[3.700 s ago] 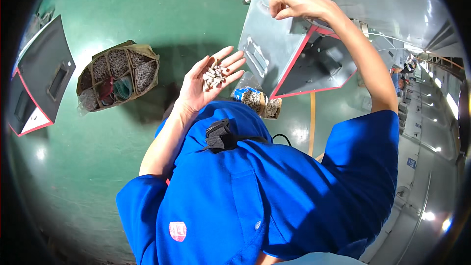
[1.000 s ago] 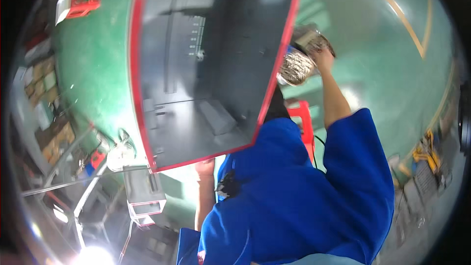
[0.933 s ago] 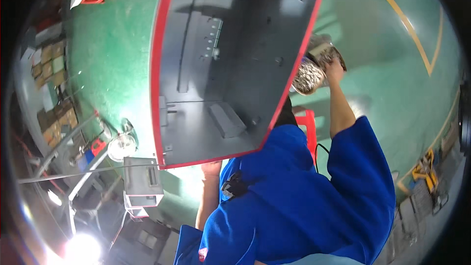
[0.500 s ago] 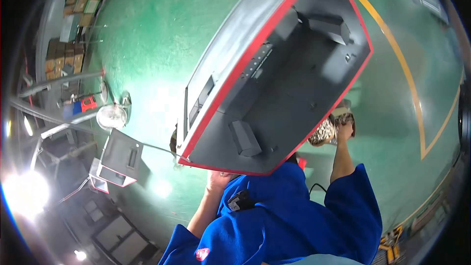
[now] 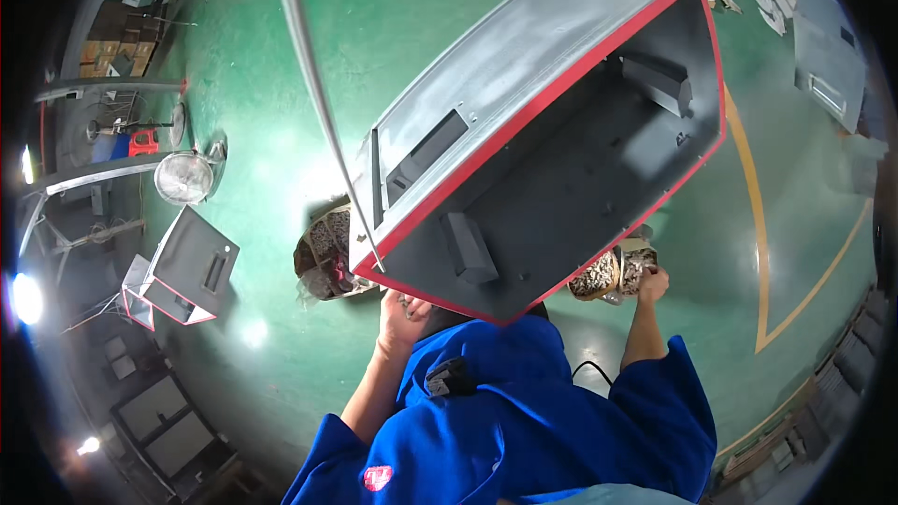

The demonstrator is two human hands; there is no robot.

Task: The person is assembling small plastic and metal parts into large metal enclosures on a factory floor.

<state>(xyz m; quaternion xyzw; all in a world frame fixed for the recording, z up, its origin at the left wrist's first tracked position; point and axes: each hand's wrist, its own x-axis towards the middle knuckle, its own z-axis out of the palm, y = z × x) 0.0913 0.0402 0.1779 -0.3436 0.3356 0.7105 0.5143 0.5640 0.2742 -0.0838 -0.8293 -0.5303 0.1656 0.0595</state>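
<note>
A big grey metal cabinet (image 5: 524, 84) with a red rim stands open toward me, its dark inside showing brackets. My left hand (image 5: 404, 316) is raised just under the cabinet's lower corner, cupped around a few small metal parts, with its fingertips hidden by the red edge. To the right, my right hand (image 5: 652, 284) grips the side of a small carton (image 5: 608, 273) full of small metal parts, beside the cabinet's lower right edge. Both arms are in blue sleeves.
An open cardboard box (image 5: 323, 248) with compartments of parts sits left of the cabinet on the green floor (image 5: 262, 84). A smaller grey red-rimmed cabinet (image 5: 192, 266) and a round fan (image 5: 182, 176) stand further left. A thin metal bar (image 5: 309, 84) crosses in front. Yellow floor lines (image 5: 762, 252) run on the right.
My view has swung round, so the cabinet now sits higher and to the right with more floor showing. My right hand stays at the small carton, my left under the cabinet.
</note>
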